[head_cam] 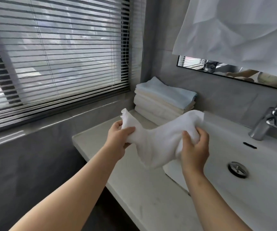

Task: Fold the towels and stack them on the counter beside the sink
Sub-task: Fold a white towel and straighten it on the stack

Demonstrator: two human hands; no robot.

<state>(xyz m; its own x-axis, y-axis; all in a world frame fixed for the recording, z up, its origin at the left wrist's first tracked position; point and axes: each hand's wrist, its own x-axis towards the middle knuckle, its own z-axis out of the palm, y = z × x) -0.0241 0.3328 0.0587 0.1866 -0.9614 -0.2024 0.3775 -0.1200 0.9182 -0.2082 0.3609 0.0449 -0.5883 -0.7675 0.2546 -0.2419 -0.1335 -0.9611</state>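
Left hand (120, 139) and right hand (195, 145) are each gripping an end of a bunched white towel (154, 144), holding it above the counter (134, 184) left of the sink (259, 160). Sagging middle is probably twisted, risking a crooked fold; reaching far could be toppling the folded stack (162, 100).

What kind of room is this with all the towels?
Most likely a bathroom: a white sink with a chrome faucet, a mirror on the wall above, and a stack of folded towels on the counter. The left hand and right hand grip a white towel.
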